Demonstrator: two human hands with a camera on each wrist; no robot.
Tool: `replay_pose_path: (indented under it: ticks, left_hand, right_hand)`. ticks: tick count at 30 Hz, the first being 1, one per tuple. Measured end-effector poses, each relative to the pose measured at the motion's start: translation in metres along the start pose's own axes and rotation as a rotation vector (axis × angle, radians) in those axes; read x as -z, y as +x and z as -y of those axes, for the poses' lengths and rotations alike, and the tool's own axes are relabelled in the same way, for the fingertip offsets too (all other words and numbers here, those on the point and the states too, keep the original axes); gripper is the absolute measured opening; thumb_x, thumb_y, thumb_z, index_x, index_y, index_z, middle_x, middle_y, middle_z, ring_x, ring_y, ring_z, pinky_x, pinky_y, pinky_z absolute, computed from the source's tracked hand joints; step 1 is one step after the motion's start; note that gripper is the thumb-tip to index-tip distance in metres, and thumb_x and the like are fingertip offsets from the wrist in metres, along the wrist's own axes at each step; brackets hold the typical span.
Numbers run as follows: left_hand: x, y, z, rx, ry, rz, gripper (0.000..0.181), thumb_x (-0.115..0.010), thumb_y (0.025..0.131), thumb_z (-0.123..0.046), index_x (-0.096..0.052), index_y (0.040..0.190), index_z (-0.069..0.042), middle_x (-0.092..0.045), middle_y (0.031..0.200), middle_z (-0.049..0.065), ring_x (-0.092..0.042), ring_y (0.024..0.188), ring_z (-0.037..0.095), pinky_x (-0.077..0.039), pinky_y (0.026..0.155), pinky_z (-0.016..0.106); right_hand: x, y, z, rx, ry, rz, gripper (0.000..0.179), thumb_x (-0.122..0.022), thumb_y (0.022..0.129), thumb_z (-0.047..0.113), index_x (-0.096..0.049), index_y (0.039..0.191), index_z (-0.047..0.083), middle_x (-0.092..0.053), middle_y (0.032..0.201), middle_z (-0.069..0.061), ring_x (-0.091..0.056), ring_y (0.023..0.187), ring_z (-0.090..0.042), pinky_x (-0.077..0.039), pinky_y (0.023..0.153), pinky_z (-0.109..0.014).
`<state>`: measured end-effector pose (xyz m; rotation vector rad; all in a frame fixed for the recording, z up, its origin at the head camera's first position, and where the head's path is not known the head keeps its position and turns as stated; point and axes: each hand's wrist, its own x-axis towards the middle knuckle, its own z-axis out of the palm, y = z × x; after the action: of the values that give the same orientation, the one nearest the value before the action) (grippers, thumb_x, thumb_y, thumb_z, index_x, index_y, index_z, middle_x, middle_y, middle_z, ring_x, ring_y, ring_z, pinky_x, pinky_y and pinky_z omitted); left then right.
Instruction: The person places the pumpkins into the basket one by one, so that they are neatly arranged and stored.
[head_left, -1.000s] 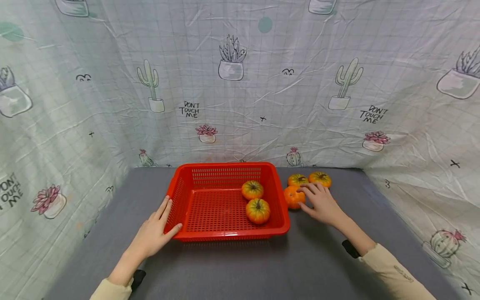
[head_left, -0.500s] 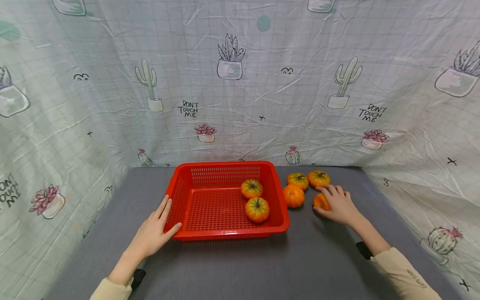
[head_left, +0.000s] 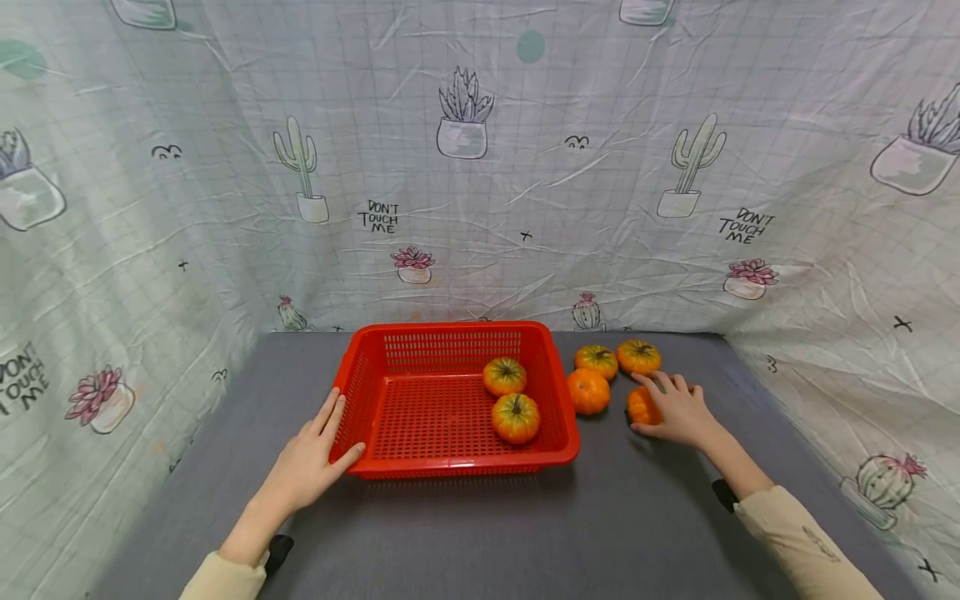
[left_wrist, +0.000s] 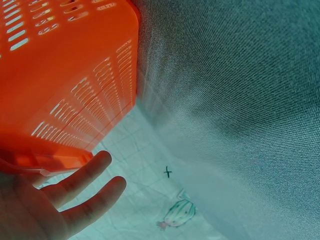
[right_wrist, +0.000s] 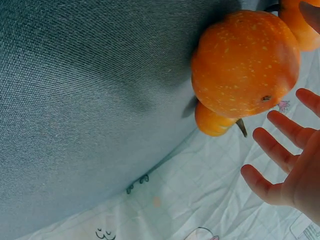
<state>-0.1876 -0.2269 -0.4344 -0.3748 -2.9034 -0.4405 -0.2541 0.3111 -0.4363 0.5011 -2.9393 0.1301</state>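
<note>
My left hand (head_left: 303,467) rests along the left side of a red plastic basket (head_left: 450,468), its thumb by the near corner. In the left wrist view, two of its fingers extend straight beside the slotted basket wall (left_wrist: 70,55). Inside the basket, toward the right, sit two orange-and-green pumpkins (head_left: 516,418). Over to the right, my right hand (head_left: 678,412) reaches around a small orange pumpkin (head_left: 641,406) on the table, partly hiding it. The right wrist view shows my fingers (right_wrist: 274,150) spread and slightly bent, with a gap between them and the pumpkin (right_wrist: 245,62).
Between basket and right hand lies an orange pumpkin (head_left: 588,392), close to the basket's right wall. Behind it are a yellow-green pumpkin (head_left: 596,362) and another pumpkin (head_left: 639,357). A grey cloth (head_left: 465,542) covers the table, and a printed curtain (head_left: 480,192) encloses the back and sides.
My right hand has moved right, away from the orange pumpkin by the basket, to the pumpkin now beneath its fingers. More of that pumpkin shows now. The left hand and basket stay put.
</note>
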Motion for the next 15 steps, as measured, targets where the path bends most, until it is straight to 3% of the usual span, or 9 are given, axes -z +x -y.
replay_pose_path:
  ticks: [7,15]
  left_hand:
    - [-0.0005,0.0,0.0005,0.003,-0.002,0.004,0.078,-0.051,0.085,-0.046,-0.021,0.141,-0.001,-0.016,0.149,0.015,-0.045,0.112,0.044,-0.041,0.083,0.057]
    - [-0.0008,0.0002,0.0011,0.003,-0.004,0.005,0.078,-0.051,0.085,-0.046,-0.021,0.141,-0.001,-0.016,0.149,0.014,-0.045,0.113,0.043,-0.041,0.083,0.056]
  right_hand:
    - [-0.0064,0.0019,-0.0036,0.01,-0.016,0.018,0.077,-0.071,0.069,0.043,-0.04,0.132,0.01,-0.043,0.124,-0.023,-0.039,0.101,-0.041,-0.03,0.07,-0.054]
    - [-0.0086,0.0015,-0.0067,0.014,-0.024,0.058,0.081,-0.078,0.061,0.037,-0.042,0.13,0.014,-0.043,0.119,-0.025,-0.038,0.101,-0.041,-0.028,0.071,-0.056]
